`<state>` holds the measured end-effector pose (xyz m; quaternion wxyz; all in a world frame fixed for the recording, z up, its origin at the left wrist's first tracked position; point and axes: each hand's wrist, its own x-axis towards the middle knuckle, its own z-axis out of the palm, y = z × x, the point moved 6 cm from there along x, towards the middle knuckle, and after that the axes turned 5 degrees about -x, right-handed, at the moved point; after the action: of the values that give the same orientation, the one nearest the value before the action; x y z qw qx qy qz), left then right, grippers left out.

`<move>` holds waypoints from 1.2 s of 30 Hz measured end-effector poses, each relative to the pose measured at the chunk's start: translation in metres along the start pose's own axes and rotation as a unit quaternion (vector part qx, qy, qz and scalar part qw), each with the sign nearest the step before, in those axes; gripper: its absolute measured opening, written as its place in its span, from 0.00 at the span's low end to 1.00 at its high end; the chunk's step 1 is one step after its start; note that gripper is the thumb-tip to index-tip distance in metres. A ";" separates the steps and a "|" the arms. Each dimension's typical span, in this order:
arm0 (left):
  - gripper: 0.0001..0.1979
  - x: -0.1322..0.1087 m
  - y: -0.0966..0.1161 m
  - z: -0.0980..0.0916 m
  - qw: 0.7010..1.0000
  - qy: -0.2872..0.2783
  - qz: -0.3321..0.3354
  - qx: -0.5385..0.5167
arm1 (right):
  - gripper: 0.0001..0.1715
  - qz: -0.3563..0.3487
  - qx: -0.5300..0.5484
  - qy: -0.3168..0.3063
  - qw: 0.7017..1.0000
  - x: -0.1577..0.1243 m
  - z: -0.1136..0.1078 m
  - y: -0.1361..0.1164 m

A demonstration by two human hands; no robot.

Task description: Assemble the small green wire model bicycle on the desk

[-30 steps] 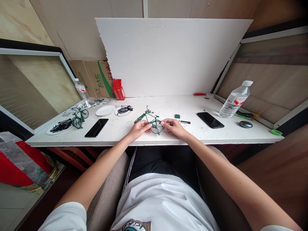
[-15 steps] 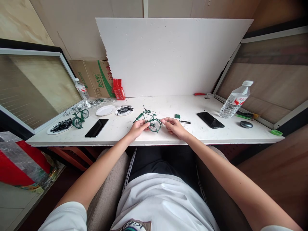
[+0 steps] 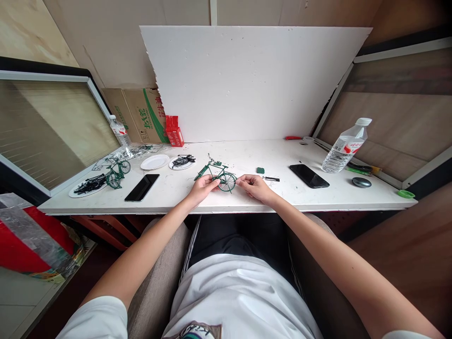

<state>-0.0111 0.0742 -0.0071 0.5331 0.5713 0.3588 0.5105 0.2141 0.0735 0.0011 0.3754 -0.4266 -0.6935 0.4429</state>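
Observation:
A small green model bicycle [image 3: 227, 181] is held just above the front part of the white table [image 3: 169, 203], its spoked rear wheel towards my right. My left hand [image 3: 201, 189] is closed around the lower middle of its frame, thumb beside the wheel; the fingers cover part of the frame and the front wheel. On the other side, my right hand [image 3: 257, 187] pinches at the back edge of the rear wheel. Whether a tiny separate part is between those fingertips is hidden. A small green piece [image 3: 260, 170] and a thin black tool [image 3: 271, 179] lie beyond my right hand.
A second green model bicycle [image 3: 118, 173] stands at the left by a plate of black parts [image 3: 88, 186]. Two phones [image 3: 141, 187] [image 3: 309, 176] lie either side. Further back are more plates [image 3: 154, 162] and a red box [image 3: 174, 132]. A water bottle [image 3: 344, 148] stands right.
The model bicycle has tilted and shifted slightly, its rear wheel a little higher. My right fingertips have come down a little and closer to the wheel's back edge.

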 end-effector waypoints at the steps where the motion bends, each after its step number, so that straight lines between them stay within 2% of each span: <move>1: 0.23 0.000 0.000 0.000 1.000 -0.001 0.000 0.003 | 0.29 0.000 -0.003 0.000 1.000 0.000 0.000 0.000; 11: 0.24 0.001 0.000 0.000 1.000 0.002 0.003 0.005 | 0.29 0.002 0.014 -0.007 1.000 0.000 0.000 -0.001; 18: 0.27 0.001 -0.001 -0.002 1.000 0.015 0.000 -0.003 | 0.32 -0.018 -0.005 0.007 1.000 0.000 -0.002 0.001; 23: 0.26 0.001 0.000 -0.004 0.999 0.027 0.004 -0.020 | 0.33 -0.025 0.023 0.019 0.999 0.000 -0.003 0.002; 28: 0.26 0.002 -0.002 -0.005 0.999 0.031 0.004 -0.017 | 0.29 -0.027 -0.003 0.007 1.000 0.001 -0.002 0.001; 36: 0.28 0.004 -0.006 -0.003 1.000 0.020 0.006 0.001 | 0.30 -0.029 -0.030 0.005 0.999 0.002 0.000 0.003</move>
<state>-0.0128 0.0798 -0.0126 0.5224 0.5639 0.3665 0.5242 0.2142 0.0763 -0.0011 0.3787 -0.4199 -0.7167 0.4083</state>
